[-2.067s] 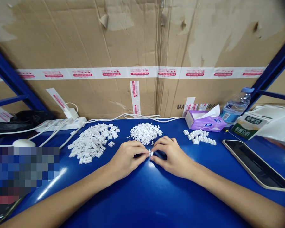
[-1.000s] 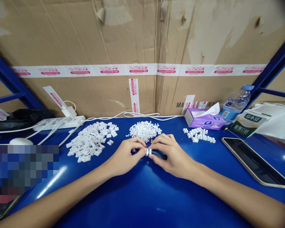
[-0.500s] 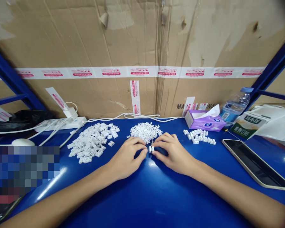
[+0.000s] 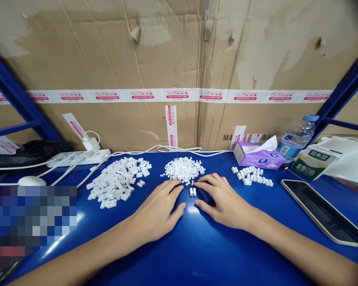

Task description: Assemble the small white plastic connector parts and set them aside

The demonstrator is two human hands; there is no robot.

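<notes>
Now released, left hand, right hand, open and apart; two white plastic pieces between them, no longer pinched.

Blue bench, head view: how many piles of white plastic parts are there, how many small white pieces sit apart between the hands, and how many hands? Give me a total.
Piles of white plastic parts: 3 (left, middle, right)
Loose white pieces between the hands: 2
Hands: 2 (left hand, right hand)
Total: 7
</notes>
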